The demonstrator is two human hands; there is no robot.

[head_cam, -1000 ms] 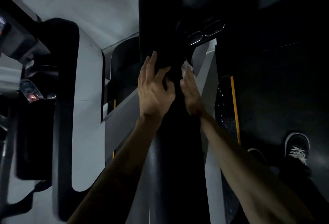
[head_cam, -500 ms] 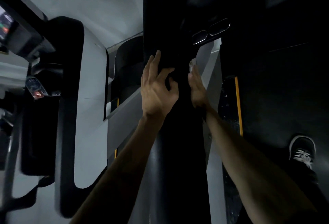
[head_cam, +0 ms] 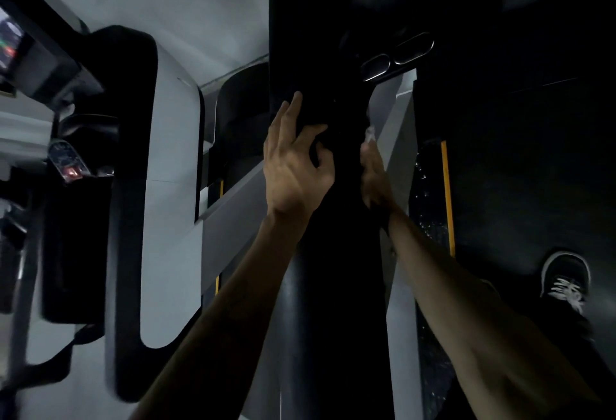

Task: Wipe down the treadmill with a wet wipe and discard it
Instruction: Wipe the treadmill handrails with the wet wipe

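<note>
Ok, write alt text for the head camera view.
Two bare hands reach onto a dark treadmill upright in dim light: the left hand rests on it, fingers spread, while the right hand presses a pale wet wipe against its right edge. A laced sneaker stands lower right.

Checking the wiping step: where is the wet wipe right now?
In the head view, the wet wipe shows as a pale scrap right of centre, at the fingertips of the right hand, against the right side of the dark treadmill bar.
</note>
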